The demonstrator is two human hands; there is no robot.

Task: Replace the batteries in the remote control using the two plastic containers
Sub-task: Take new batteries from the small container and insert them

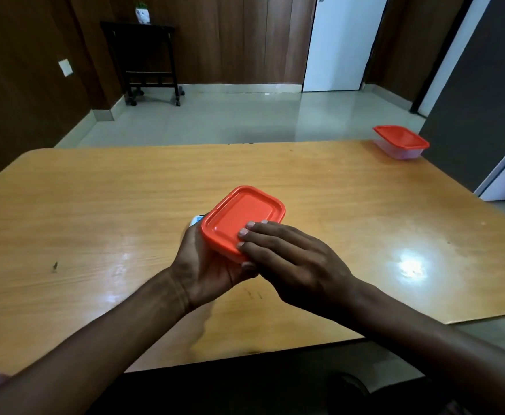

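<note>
Item one: near container (243,221), red lid on, held above the tabletop (95,205) at centre. My left hand (206,265) cups it from beneath, fingers curled round its near-left edge; my right hand (287,259) lies flat, fingers straight and together, tips pressing the lid's near side. Item two: far container (400,142), red lid shut, clear body, at the far right corner, well apart. Item three: a small white object (196,220) peeking out behind the held container, possibly the remote; too hidden for me to confirm. Risks, as I judge them: the lid could pop free suddenly and spill batteries across the tabletop; the one-handed cradle could let the tilted box slip. Writing: none legible on lids or bodies.
</note>
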